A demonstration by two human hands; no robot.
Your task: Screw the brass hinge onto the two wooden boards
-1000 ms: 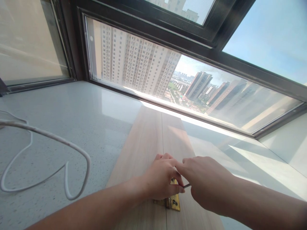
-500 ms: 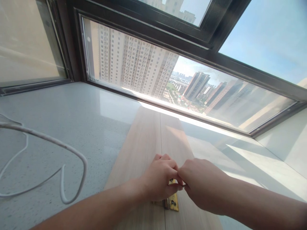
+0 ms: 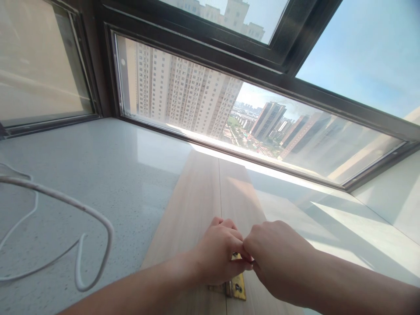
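Two pale wooden boards [image 3: 193,197] lie side by side, a thin seam running between them. Across that seam, low in the head view, sits a brass-coloured hinge [image 3: 239,287] with dark screw heads or holes on its visible leaf. My left hand [image 3: 220,251] is closed over the hinge, thumb and fingers pinched together, and covers much of it. Against its fingertips, my right hand [image 3: 278,256] is closed too, knuckles up. A small dark tip shows between the two hands; what it belongs to is hidden by the fingers.
A white cable [image 3: 95,214] loops over the speckled pale sill [image 3: 131,192] to the left. Beyond the boards stands a dark-framed window [image 3: 183,135] with tall buildings outside. A white wall [image 3: 393,183] bounds the right side, and sunlight falls across the sill.
The whole scene has shifted slightly down in the view as the camera tilted up. Both hands keep their closed pose at the hinge, with little visible movement against the boards.
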